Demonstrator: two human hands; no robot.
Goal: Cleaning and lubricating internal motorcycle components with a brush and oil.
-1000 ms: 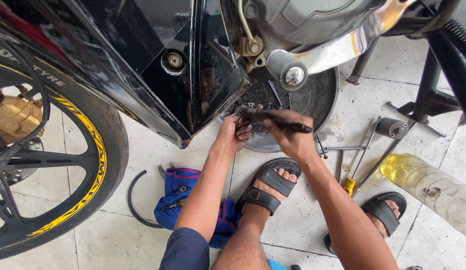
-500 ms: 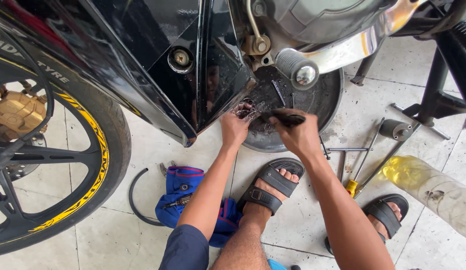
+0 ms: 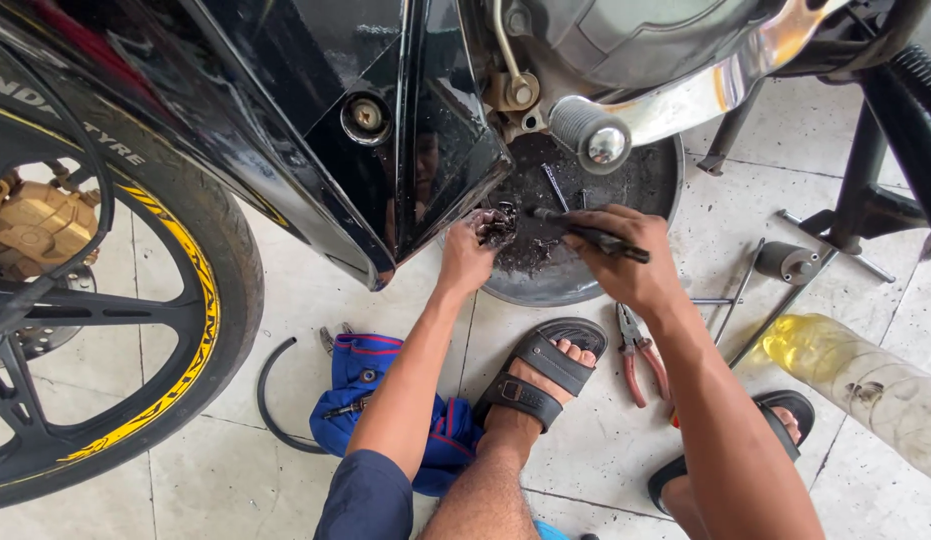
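My left hand [image 3: 469,258] grips a small dark greasy part [image 3: 499,224] over a round metal pan [image 3: 645,185] on the floor under a black motorcycle. My right hand [image 3: 630,262] holds a thin dark brush-like tool [image 3: 585,232], whose tip points left at the greasy part. Several small metal bits lie in the dirty pan. A footpeg [image 3: 591,134] and engine casing hang just above both hands.
The front wheel [image 3: 115,300] with a yellow-striped rim stands left. A blue cloth [image 3: 370,385] and a black curved strip [image 3: 270,400] lie by my left arm. Red-handled pliers [image 3: 635,350], long rods [image 3: 760,320] and a plastic bottle of yellow liquid [image 3: 850,375] lie right. My sandalled feet rest below.
Both hands have stayed over the pan, working the tool against the greasy part. The view has shifted slightly, and the pliers on the floor now show.
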